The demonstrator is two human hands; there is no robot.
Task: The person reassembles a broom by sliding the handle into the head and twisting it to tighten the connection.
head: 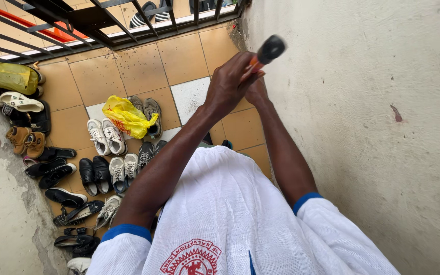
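My left hand (230, 81) is raised in front of me and closed around a tool (268, 50) that has a black rounded end and an orange shaft. The tool's black end sticks up out of the fist and is blurred. Its other end is hidden inside my hand. My right hand (256, 92) sits just behind and below the left one, pressed against it, next to the pale plaster wall (362, 112). Its fingers are hidden, so what it holds cannot be made out. Both forearms reach up from my white shirt with blue cuffs (230, 214).
Several pairs of shoes and sandals (103, 163) lie on the orange tiled floor (138, 66) at the left. Among them sits a yellow plastic bag (126, 116), and another yellowish bag (7, 76) lies farther left. A black metal grille (103, 20) closes the far end.
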